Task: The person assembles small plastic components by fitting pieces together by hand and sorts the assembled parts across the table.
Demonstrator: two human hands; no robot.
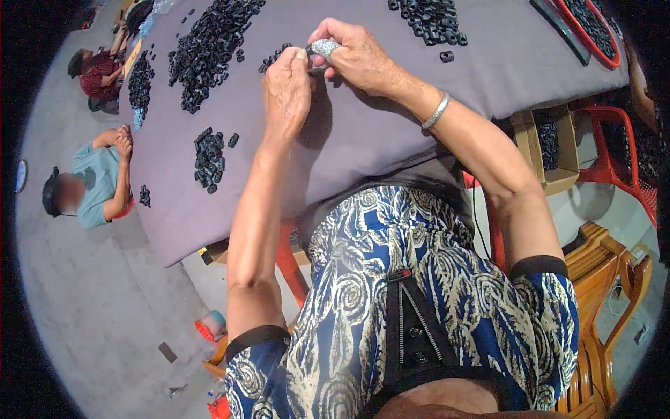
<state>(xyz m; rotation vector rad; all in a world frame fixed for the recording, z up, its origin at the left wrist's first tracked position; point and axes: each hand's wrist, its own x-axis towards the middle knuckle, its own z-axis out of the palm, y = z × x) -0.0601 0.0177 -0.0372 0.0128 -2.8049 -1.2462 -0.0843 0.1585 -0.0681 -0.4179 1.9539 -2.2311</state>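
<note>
Over the cloth-covered table, my two hands meet with fingertips close together. My left hand (285,89) is closed in a pinch at a small black plastic piece (310,51), mostly hidden by the fingers. My right hand (361,59) is closed from the other side, its thumb bearing a silvery speckled cover (325,48) that presses toward the piece. A small heap of black pieces (274,57) lies just beyond my left hand. Nearer the left edge is another heap of short black tubular pieces (209,162).
Larger black heaps lie far left (209,56) and far right (429,22) on the purple-grey cloth (391,126). A red-rimmed basket (614,63) stands at the right. Two people (98,178) sit beyond the left edge. A cardboard box (558,180), red chair (614,140) and wooden chair (593,279) stand right.
</note>
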